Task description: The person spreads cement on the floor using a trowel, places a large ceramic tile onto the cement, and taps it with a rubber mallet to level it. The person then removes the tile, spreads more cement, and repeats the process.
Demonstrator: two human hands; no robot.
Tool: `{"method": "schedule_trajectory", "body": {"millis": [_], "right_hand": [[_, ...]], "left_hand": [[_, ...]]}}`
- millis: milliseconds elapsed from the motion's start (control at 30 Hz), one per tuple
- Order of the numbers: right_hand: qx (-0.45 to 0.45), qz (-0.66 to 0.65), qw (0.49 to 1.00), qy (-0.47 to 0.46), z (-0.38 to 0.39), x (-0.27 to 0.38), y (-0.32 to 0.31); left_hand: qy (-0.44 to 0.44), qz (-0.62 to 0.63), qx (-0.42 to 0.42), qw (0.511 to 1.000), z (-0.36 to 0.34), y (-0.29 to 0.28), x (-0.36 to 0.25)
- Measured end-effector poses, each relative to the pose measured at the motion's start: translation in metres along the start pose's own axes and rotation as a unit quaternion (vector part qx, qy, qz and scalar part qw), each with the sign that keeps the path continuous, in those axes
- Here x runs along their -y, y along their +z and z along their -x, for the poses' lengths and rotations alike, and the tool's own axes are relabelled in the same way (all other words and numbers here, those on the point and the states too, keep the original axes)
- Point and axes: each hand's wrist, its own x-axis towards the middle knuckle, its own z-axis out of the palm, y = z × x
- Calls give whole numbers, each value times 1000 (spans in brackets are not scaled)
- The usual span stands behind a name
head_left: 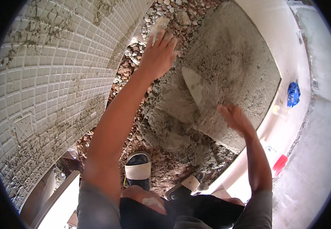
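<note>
My right hand (235, 119) is closed around the handle of a trowel (197, 86). The pointed metal blade, smeared with grey mortar, lies over the wet mortar (179, 101) and points up and to the left. Ahead on the left, my left hand (159, 54) has its fingers stretched out over the gravel (137, 51) at the mortar's edge. A pale stone (160, 25) lies just beyond its fingertips; whether they touch cannot be made out. A smoother grey mortar surface (234, 45) extends to the far right.
A pale gridded panel (58, 72), spattered with mortar, curves along the left. On the right, a cream board edge (291, 49) borders the mortar, with a crumpled blue wrapper (293, 94) and a red-and-white item (279, 165) near it. My sandalled feet (138, 171) stand on reddish rubble.
</note>
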Motion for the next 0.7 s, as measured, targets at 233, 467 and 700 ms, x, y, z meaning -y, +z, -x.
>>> {"method": "schedule_trajectory", "body": {"millis": [233, 467, 700], "right_hand": [[-44, 20, 999, -15, 45, -27, 20], [-59, 4, 998, 3, 56, -39, 23], [-79, -20, 997, 4, 61, -51, 28]], "left_hand": [[31, -58, 152, 986, -35, -25, 6], [49, -51, 130, 989, -44, -26, 0], [39, -70, 213, 974, -37, -34, 22]]}}
